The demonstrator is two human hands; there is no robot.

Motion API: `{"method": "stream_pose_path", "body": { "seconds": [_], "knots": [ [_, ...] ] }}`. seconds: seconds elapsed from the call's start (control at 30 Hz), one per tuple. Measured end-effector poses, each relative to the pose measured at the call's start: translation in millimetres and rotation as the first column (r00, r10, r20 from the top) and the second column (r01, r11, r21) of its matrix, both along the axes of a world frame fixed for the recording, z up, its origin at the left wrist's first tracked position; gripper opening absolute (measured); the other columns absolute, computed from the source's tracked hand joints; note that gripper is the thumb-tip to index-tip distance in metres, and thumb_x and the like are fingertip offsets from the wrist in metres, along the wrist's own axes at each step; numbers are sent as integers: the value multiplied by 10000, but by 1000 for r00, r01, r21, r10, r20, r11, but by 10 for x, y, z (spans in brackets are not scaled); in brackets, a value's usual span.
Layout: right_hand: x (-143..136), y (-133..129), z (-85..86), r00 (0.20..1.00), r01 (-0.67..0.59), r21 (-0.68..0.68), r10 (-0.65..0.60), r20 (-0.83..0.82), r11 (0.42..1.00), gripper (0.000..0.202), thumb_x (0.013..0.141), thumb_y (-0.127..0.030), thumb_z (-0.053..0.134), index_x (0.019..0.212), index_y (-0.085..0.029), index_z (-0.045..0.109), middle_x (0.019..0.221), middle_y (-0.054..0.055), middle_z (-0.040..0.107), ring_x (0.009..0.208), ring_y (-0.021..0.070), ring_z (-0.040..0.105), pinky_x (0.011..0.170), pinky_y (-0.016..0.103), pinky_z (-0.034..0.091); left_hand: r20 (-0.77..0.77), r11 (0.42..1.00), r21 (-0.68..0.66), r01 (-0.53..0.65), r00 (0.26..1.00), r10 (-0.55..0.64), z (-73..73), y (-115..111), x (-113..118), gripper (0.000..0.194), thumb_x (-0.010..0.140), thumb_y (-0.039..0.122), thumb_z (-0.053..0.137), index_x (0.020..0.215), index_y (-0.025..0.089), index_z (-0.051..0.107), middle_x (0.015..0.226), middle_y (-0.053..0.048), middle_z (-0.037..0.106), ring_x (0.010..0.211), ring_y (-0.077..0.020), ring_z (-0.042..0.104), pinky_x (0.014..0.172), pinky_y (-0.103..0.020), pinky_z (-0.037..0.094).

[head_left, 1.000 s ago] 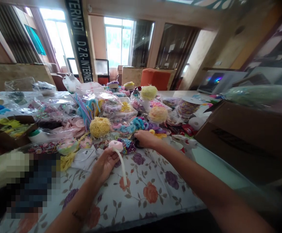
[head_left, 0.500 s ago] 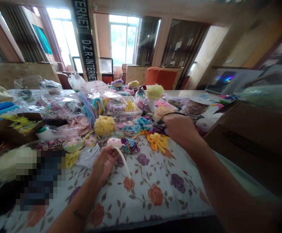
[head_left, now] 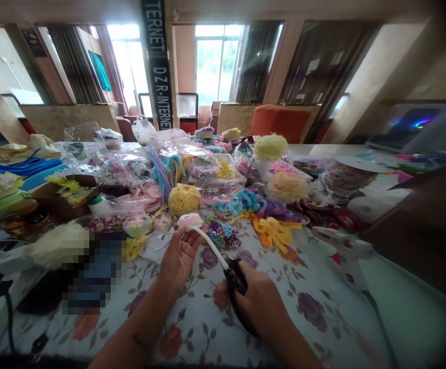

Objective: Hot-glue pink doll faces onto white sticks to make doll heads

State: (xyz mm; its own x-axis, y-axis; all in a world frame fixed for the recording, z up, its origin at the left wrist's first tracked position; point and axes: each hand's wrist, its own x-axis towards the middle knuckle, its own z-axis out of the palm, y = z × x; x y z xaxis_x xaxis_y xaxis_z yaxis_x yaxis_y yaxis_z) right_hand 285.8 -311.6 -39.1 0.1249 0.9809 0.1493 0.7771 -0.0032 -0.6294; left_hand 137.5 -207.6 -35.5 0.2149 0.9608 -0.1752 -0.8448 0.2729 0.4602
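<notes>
My left hand, palm up, holds a small pale pink piece with a face-like mark at its fingertips. A white strip trails from that piece toward the right. My right hand is closed around the black handles of a pair of scissors. The scissors are at the strip's free end; their blades are hard to make out. Close beyond my left hand lie a beaded purple and teal packet and a fluffy yellow ball.
A white glue gun lies on the right, its cord running forward. Yellow-orange fuzzy stems, blue stems and bagged trims crowd the flowered tablecloth. A cardboard box stands at the right.
My right hand has come from the pile at the far right down to the strip, with the scissors in it. My left hand still holds the pink piece. The view has shifted right.
</notes>
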Motion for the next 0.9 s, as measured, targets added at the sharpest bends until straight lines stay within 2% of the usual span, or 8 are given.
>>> {"method": "stream_pose_path", "body": {
  "seconds": [0.1,0.2,0.33,0.43,0.5,0.63,0.9],
  "knots": [
    [-143,20,-12,999,-23,-53,22,-23,998,314,752,-455,633,648,-242,428,625,52,588,596,243,535,559,340,349,-46,992,58,-111,992,114,16,-24,-7,221,810,139,619,1030,122,620,913,-80,724,907,-168,689,868,-253,538],
    [-239,38,39,974,-102,-91,82,-209,991,333,770,-489,621,658,-218,462,664,34,585,625,202,512,569,309,348,-70,964,168,-207,973,221,35,-54,-27,291,760,126,688,1041,158,619,975,-49,720,986,-169,668,919,-253,511],
    [-372,17,32,820,-257,-69,179,-544,964,420,799,-594,552,651,-213,456,540,-32,479,502,124,431,477,247,327,-117,939,204,-278,945,305,63,-90,-54,335,746,167,724,1057,206,604,1069,-26,700,1064,-167,638,962,-257,479],
    [-464,-34,-17,688,-334,-81,184,-702,939,536,783,-739,452,648,-221,421,458,-63,407,384,88,358,380,222,265,-170,915,259,-308,918,357,80,-117,-58,363,726,183,745,1053,231,594,1107,-14,684,1112,-169,610,961,-243,466],
    [-504,-74,-27,647,-365,-62,205,-734,929,582,773,-788,397,638,-221,411,440,-58,409,367,85,372,369,215,261,-204,893,313,-323,896,395,90,-135,-53,399,694,194,769,1049,235,591,1119,-14,676,1127,-176,597,961,-240,458],
    [-525,-142,1,643,-359,-20,231,-730,933,597,829,-755,335,612,-208,433,439,-39,423,380,82,382,397,211,285,-252,863,382,-329,862,440,100,-163,-38,451,645,194,800,1043,233,592,1108,-12,669,1085,-169,610,945,-232,456],
    [-529,-223,16,643,-311,-68,158,-749,948,588,843,-730,343,598,-204,436,443,-44,405,392,80,384,400,200,290,-297,863,406,-301,850,436,60,-170,-20,413,682,180,771,1045,229,580,1123,-19,652,1069,-161,606,936,-224,455]
  ]
}}
